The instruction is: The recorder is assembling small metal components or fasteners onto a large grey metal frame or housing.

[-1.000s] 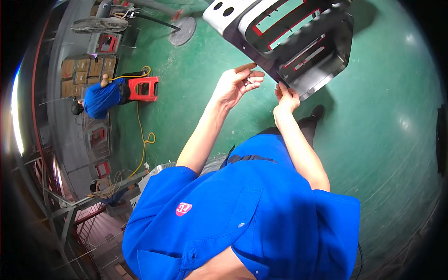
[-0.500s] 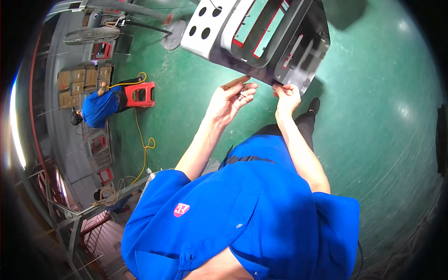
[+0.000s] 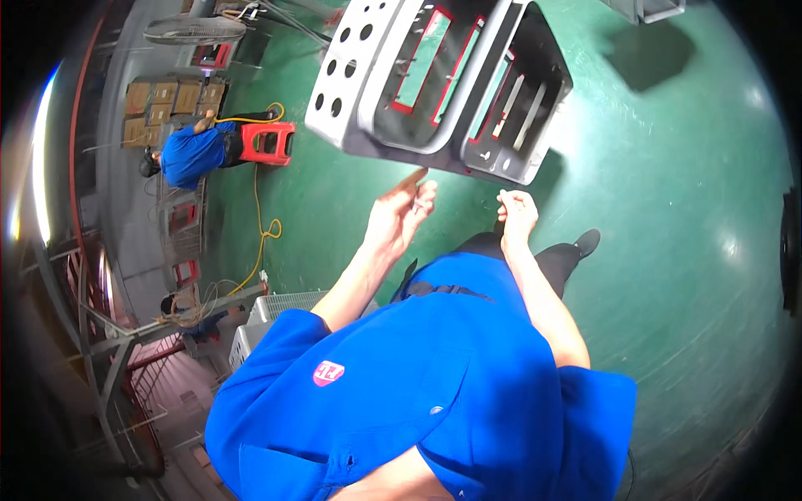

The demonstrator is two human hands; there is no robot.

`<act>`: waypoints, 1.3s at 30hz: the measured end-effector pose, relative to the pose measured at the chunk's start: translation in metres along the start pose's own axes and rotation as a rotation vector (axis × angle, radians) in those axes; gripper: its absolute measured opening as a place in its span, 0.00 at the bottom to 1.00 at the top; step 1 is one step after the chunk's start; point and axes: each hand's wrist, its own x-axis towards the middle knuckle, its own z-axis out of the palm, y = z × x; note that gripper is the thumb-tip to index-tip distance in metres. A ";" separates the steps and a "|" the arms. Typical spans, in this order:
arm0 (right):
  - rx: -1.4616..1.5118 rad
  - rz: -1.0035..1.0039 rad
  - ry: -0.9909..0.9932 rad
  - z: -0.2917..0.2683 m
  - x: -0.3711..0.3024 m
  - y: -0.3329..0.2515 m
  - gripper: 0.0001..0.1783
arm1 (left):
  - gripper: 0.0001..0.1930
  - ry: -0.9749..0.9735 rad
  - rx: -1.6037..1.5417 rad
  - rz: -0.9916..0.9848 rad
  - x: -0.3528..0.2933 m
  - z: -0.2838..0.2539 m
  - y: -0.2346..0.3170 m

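A large white and dark grey housing (image 3: 359,134), with round holes in one face and red-edged slots inside, hangs at the top middle. My left hand (image 3: 397,220) is just below its lower edge, index finger stretched towards it and the other fingers curled. Small light bits seem to lie in those curled fingers, too small to name. My right hand (image 3: 519,215) is below the housing's right corner, apart from it, with thumb and fingers pinched together. What is in that pinch, if anything, cannot be made out.
At the left a person in blue (image 3: 192,156) is by a red stool (image 3: 269,143), near cardboard boxes (image 3: 171,98) and a fan (image 3: 195,31). A yellow hose (image 3: 257,200) trails across the green floor. A pale crate (image 3: 288,306) stands beside my left elbow. Another hanging part (image 3: 652,8) shows top right.
My right hand has come away from the housing's lower edge and moved down. My left hand has lowered a little too. The housing has shifted left and turned, showing more of its holed face.
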 end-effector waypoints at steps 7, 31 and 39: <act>-0.187 -0.185 -0.361 -0.049 0.014 -0.092 0.06 | 0.22 -0.009 0.158 -0.227 0.019 0.048 -0.095; -0.939 -0.920 -0.878 -0.089 0.196 -0.325 0.05 | 0.13 -0.112 -0.287 -0.202 0.220 0.251 -0.168; -0.448 -0.225 -0.860 0.005 0.236 -0.306 0.09 | 0.15 0.141 -0.530 0.174 0.204 0.162 -0.106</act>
